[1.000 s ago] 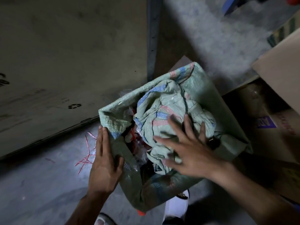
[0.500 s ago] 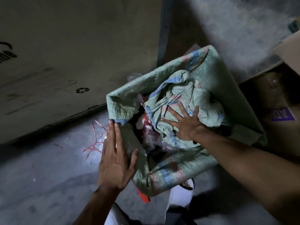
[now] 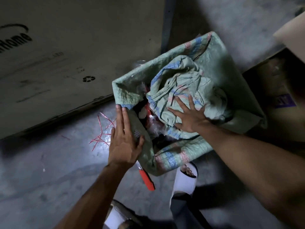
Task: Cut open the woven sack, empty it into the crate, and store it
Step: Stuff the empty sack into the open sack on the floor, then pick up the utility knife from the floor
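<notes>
A green woven sack (image 3: pixel 231 76) with blue and pink stripes stands open on the concrete floor. A second, crumpled sack (image 3: pixel 179 86) of the same weave lies stuffed in its mouth, over clear plastic and red scraps. My right hand (image 3: pixel 188 116) presses flat on the crumpled sack with fingers spread. My left hand (image 3: pixel 123 139) rests with straight fingers against the outer sack's left rim. An orange-handled cutter (image 3: pixel 146 179) lies on the floor just below the sack.
A big cardboard box (image 3: pixel 66 55) leans at the left. An open cardboard box (image 3: pixel 280 80) stands at the right. Red string scraps (image 3: pixel 103 129) lie on the floor. My feet in white slippers (image 3: pixel 184 179) stand under the sack.
My right hand came down from hovering and now presses the crumpled sack deeper into the open one. My left hand slid up along the rim. The view moved closer.
</notes>
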